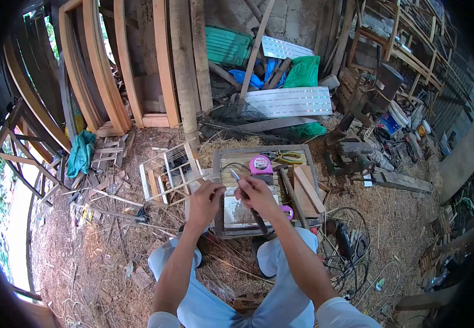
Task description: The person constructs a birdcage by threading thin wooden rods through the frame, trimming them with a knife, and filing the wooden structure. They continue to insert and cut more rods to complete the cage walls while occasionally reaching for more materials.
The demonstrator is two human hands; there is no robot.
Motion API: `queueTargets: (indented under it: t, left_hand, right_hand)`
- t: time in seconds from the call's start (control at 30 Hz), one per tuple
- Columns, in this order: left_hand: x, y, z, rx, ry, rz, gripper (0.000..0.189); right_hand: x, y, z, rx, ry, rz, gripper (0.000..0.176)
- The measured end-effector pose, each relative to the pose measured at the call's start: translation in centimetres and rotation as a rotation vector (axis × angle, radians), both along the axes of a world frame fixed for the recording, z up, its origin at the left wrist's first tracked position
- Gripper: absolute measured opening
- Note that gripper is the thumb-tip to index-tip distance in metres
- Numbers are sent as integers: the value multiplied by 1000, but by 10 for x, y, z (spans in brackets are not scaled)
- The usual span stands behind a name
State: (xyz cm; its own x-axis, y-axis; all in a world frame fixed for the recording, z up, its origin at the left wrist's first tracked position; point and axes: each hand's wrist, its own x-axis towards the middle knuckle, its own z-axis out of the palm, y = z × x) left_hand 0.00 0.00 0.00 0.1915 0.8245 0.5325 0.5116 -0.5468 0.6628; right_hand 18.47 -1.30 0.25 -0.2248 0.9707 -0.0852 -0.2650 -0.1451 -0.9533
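Note:
In my right hand (256,198) is a knife (259,222), its pale pointed blade aimed up and left and its dark handle running back below the palm. My left hand (206,201) is closed in a pinch just left of the blade; what its fingertips hold is too small to make out. Both hands are above a low wood-framed work table (218,218). Beyond the right hand lies a pink tape measure (260,164), beside yellow-handled pliers (290,158). A second pink object (286,212) shows partly behind the right wrist.
Wood strips (309,188) lie along the table's right side. A slatted wooden frame (168,175) stands at its left. A corded power tool (345,240) rests on the ground at right, near a bench vise (349,158). Door-like wooden frames (103,71) lean behind; shavings cover the floor.

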Motion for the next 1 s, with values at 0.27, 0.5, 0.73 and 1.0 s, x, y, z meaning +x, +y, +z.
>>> queueTargets:
  t: [0.27,0.5,0.73,1.0]
  left_hand:
    - [-8,-6,10,117,112,-33,10]
    - [-65,-3,15,169,172,158,9]
    - [-86,3,-2,-130,-71,248,6]
    - [-3,-1,4,-117,-35,-133,8]
  right_hand:
    - [37,5,-1,-44,104,-161,30]
    - [114,5,-16,-22,151,-383,31]
    - [118,-4,-8,71,-4,-521,27]
    - [-9,-4,0,12,87,-19,31]
